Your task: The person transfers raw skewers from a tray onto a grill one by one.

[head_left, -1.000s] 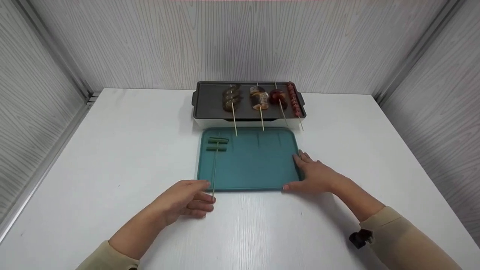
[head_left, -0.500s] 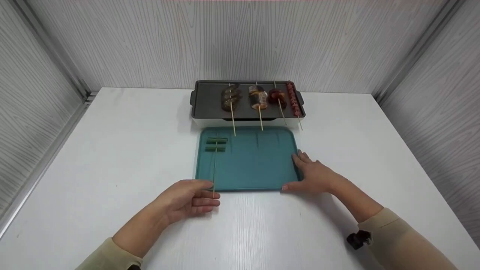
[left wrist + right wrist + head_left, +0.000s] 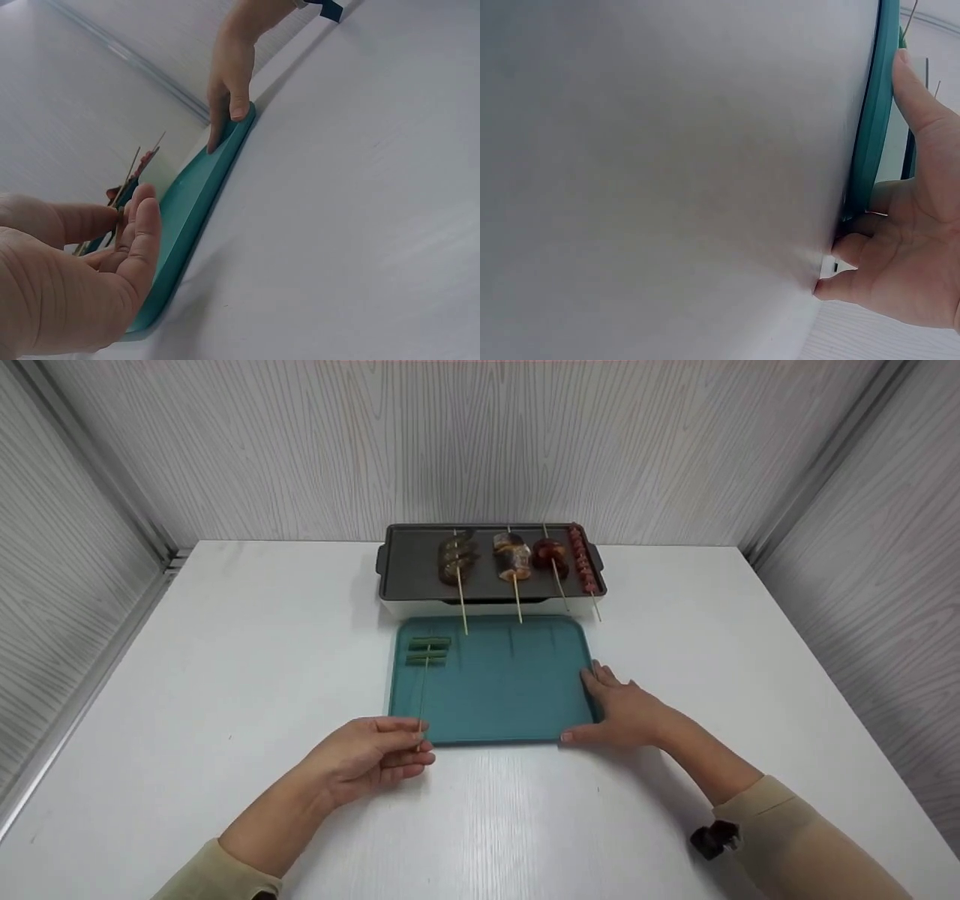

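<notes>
My left hand (image 3: 379,754) pinches the bare end of a green vegetable skewer (image 3: 422,690) between thumb and fingers. Short green stalks (image 3: 428,644) lie across its far end, close over the left part of a teal tray (image 3: 502,697). In the left wrist view, the left hand (image 3: 82,262) appears beside the tray's front edge with the stick's end between its fingertips. My right hand (image 3: 626,716) holds the tray's front right corner. Its thumb lies along the front rim, and its fingers (image 3: 851,251) are at the right side, some touching the table.
Behind the tray stands a dark grill plate (image 3: 412,562) on a white base. It bears a brown skewer (image 3: 456,559), a fish-like skewer (image 3: 512,559), a dark red skewer (image 3: 551,556) and a thin red skewer (image 3: 583,559). Their sticks overhang the front. Pale wood-grain walls (image 3: 480,450) enclose the white table (image 3: 262,660).
My left thumb and fingers have closed on the skewer's bare end, which earlier lay beside the spread fingers. The right hand stays at the tray's corner.
</notes>
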Demonstrator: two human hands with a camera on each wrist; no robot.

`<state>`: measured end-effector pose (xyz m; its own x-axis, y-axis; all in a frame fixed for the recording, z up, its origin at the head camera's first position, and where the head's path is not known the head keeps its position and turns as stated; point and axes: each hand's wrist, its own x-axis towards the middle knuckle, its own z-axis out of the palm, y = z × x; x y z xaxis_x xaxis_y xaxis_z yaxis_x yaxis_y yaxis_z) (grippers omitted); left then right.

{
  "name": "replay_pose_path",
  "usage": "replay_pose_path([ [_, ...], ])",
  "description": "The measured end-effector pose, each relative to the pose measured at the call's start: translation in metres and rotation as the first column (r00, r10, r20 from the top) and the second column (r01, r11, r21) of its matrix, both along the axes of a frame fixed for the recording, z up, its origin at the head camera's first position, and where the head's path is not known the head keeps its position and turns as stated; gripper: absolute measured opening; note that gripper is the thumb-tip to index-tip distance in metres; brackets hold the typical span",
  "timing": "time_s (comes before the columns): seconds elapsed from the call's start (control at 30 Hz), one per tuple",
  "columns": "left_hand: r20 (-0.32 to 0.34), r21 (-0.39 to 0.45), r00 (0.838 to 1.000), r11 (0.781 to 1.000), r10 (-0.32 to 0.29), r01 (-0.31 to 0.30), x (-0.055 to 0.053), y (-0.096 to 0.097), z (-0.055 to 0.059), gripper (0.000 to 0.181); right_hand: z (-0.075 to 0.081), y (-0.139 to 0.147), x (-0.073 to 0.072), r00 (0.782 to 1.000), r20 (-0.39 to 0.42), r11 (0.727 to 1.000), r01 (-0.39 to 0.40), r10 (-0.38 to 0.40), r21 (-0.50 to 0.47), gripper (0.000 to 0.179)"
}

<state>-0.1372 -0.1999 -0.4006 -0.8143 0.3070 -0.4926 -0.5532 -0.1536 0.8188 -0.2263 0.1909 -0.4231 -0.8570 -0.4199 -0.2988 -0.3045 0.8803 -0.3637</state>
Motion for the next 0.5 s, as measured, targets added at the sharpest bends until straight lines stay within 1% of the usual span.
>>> replay_pose_path([
  [0.17,0.009,-0.001,1.000,1.000,-0.003,0.003,0.0010,-0.0017,0.0000,0.051,-0.0032,0.0005,0.0013,1.000,0.009,1.000,0.003,-0.003,0.004,0.127],
  [0.37,-0.032,-0.013,0.999,0.999,-0.030,0.029,0.0033,-0.0047,0.0051,0.053,-0.0010,0.0009,0.0010,1.000,0.016,1.000,0.005,-0.005,-0.004,0.124],
  [0.5,-0.042,-0.028,0.999,0.999,-0.033,0.032,0.0061,-0.0072,0.0093,0.054,0.0014,0.0010,0.0000,1.000,0.017,1.000,0.005,-0.004,-0.004,0.124],
])
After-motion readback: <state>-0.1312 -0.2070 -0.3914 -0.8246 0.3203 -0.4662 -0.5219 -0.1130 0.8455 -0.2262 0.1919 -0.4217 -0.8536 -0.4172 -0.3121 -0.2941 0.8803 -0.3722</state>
